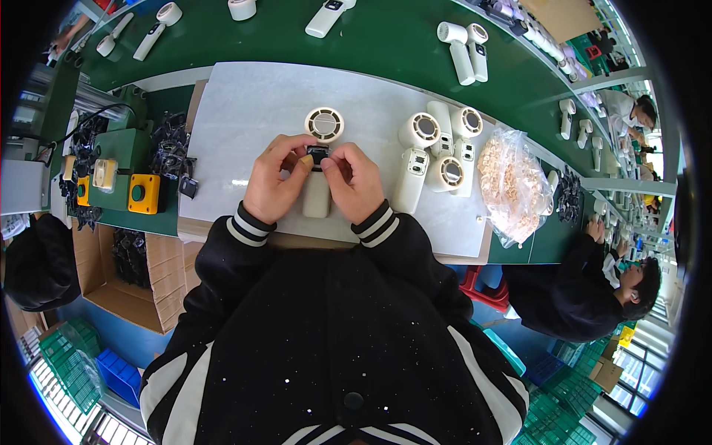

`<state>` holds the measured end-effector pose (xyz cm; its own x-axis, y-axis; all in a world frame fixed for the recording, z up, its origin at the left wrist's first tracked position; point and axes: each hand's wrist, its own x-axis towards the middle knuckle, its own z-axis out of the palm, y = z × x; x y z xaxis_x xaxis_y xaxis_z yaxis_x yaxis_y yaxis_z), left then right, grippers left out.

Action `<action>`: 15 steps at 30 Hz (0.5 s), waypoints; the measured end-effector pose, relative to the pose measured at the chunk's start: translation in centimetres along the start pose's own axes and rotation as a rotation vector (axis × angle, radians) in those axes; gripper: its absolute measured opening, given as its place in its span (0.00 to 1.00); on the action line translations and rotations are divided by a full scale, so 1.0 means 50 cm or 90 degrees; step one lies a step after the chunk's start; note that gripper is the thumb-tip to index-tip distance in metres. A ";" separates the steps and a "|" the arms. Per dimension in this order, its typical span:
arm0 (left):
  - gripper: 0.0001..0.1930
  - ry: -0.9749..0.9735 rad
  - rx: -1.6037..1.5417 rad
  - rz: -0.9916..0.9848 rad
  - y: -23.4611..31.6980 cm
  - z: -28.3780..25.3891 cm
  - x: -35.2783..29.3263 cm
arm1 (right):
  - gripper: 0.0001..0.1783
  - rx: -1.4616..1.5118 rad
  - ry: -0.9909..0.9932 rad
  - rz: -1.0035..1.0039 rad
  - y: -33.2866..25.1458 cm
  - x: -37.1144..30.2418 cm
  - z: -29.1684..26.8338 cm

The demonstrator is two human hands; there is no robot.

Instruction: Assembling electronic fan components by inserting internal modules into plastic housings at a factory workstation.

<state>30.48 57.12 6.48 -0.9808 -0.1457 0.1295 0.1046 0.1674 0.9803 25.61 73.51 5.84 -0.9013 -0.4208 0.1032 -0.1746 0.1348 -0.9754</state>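
A cream handheld fan is laid on the pale mat of the bench, its round grille head pointing away from the person and its handle towards the body. The left hand and the right hand are closed in from either side, and a small black part is pinched between their fingertips just below the grille; how firmly it is gripped cannot be told, since the fingers cover most of it. The fan body itself seems to be steadied only by the heels of the hands, so it could be pushed askew on the smooth mat if the part is pressed unevenly, and the part could then be seated crooked or sprung out of the fingers. A part so small, once dropped, could easily be lost under the sleeves or over the near edge of the bench. Just to the right, a cluster of finished cream fans is set close by, and a clear bag of tan pieces is slumped beyond them; either could be knocked by a careless right elbow. The yellow button box at the left is well apart and is unlikely to be struck.
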 end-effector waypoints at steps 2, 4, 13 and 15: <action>0.16 -0.003 0.095 0.041 0.008 0.006 0.003 | 0.08 -0.036 0.016 0.007 -0.002 -0.001 0.000; 0.15 0.072 0.149 0.007 0.017 0.013 0.001 | 0.08 -0.093 0.013 0.002 -0.005 0.000 -0.002; 0.14 -0.004 0.364 -0.044 0.007 0.018 -0.004 | 0.13 -0.297 -0.063 0.027 -0.025 0.005 -0.012; 0.14 -0.004 0.345 -0.029 -0.009 0.020 -0.004 | 0.13 -0.277 -0.068 0.024 -0.025 0.001 -0.014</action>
<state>30.47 58.06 5.89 -0.9835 -0.1591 0.0859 -0.0367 0.6406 0.7670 25.52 73.94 7.22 -0.8684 -0.4951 0.0265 -0.3132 0.5065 -0.8034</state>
